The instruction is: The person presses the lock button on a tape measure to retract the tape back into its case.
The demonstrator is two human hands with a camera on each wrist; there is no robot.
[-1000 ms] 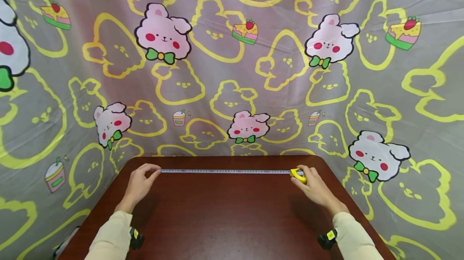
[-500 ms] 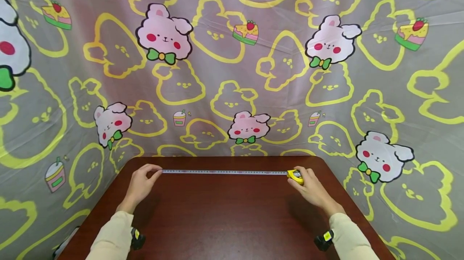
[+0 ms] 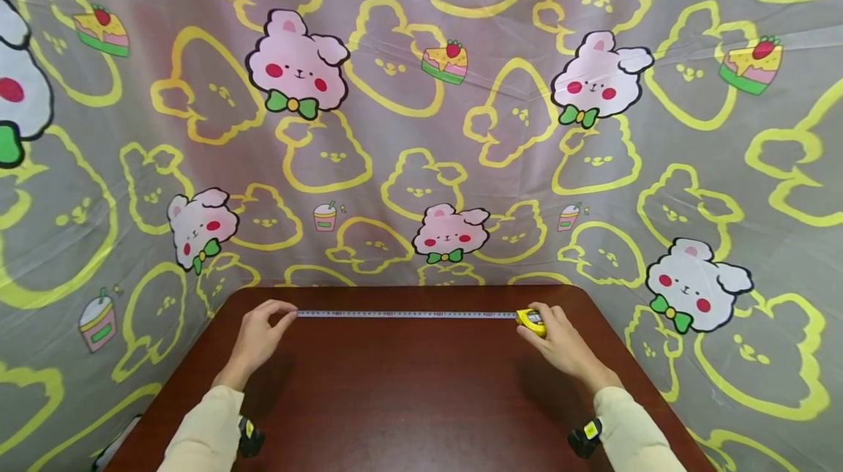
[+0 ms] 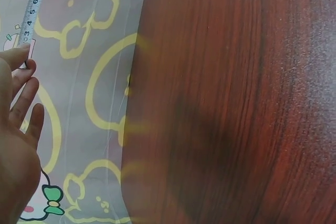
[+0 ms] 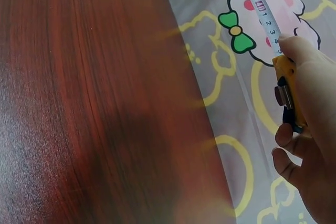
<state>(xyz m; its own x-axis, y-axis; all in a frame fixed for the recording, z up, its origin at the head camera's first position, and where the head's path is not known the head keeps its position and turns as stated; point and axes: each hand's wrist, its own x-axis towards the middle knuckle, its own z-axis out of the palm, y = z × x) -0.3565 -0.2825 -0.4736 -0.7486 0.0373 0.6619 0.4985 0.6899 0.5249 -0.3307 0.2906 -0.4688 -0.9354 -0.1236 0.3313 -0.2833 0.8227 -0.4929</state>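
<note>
A yellow tape measure is in my right hand, its silver blade drawn out straight across to the left. At the blade's free end, my left hand pinches the tip between thumb and forefinger. The left wrist view shows the other fingers of that hand held loosely apart, with low numbers on the blade beside the pinch. In the right wrist view the fingers wrap the case, thumb near its mouth, and a red 40 mark shows on the blade close by.
Below the hands is a dark reddish-brown wooden table with rounded far corners. A grey curtain printed with rabbits and yellow outlines surrounds it on the back and sides. Dark wrist cameras hang at both sleeves.
My right hand has moved a little left with the tape measure, and the stretch of blade between the hands is shorter. My left hand has shifted slightly right, still pinching the tip.
</note>
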